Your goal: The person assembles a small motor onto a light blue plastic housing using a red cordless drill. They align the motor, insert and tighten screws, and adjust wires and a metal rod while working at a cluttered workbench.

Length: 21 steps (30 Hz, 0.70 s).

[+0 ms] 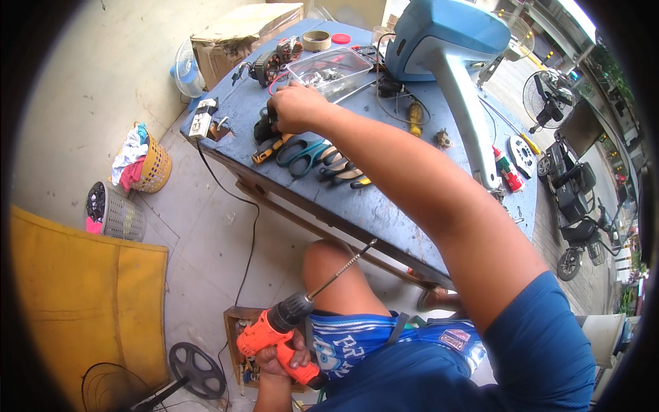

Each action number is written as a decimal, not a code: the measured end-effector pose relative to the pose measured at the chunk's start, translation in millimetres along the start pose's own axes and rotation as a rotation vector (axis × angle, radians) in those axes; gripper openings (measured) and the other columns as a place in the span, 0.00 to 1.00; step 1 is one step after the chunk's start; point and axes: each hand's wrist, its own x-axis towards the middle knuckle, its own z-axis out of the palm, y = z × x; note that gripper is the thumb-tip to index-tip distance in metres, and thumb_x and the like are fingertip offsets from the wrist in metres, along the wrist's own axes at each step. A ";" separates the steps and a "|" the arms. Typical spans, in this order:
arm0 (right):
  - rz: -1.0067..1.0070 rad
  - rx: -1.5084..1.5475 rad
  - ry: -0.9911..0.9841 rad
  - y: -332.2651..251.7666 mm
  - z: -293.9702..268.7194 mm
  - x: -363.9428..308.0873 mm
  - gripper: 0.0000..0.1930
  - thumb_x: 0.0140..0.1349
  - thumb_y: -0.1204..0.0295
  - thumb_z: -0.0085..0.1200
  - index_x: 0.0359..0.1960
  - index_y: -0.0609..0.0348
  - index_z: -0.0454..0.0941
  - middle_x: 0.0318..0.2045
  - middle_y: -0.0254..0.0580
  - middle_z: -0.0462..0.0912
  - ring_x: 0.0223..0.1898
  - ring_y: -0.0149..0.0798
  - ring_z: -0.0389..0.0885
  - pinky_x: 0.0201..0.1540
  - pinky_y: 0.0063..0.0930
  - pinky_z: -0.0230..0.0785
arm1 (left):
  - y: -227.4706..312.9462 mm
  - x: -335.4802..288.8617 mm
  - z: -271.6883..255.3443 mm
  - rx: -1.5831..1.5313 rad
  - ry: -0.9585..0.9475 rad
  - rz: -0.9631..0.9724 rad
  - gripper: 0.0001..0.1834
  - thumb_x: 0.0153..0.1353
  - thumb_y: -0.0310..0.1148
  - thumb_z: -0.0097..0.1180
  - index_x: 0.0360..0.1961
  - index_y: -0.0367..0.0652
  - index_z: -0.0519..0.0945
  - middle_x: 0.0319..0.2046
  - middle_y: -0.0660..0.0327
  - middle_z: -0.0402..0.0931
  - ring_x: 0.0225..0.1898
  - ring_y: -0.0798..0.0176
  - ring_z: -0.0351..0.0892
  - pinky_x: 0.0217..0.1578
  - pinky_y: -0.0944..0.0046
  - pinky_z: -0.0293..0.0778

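Observation:
My left hand (280, 356) grips the handle of an orange and black cordless drill (266, 333) above my lap. A long, thin bit (343, 268) sticks out of its chuck toward the table edge. My right arm stretches across the blue table. At the table's left side my right hand (296, 108) is closed, its fingers curled down by a dark object (263, 128); what they hold is hidden. Near it lie a yellow and black cutter (272, 148), teal-handled scissors (307, 158) and several pliers (340, 168).
A clear plastic box (329, 69) of small parts stands beyond my right hand, beside motor coils (266, 67). A blue and white fan body (446, 41) stands on the table's right. A white power strip (203, 118) sits at the left corner; its black cord (255, 226) hangs to the floor.

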 end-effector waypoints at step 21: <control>0.034 1.208 0.910 87.9 -206.9 -149.2 0.12 0.73 0.68 0.46 0.49 0.61 0.77 0.35 0.47 0.84 0.26 0.38 0.83 0.27 0.31 0.76 | -4.8 -25.3 -9.3 0.078 -0.087 0.059 0.39 0.69 0.44 0.62 0.68 0.28 0.60 0.45 0.45 0.78 0.26 0.58 0.83 0.33 0.51 0.82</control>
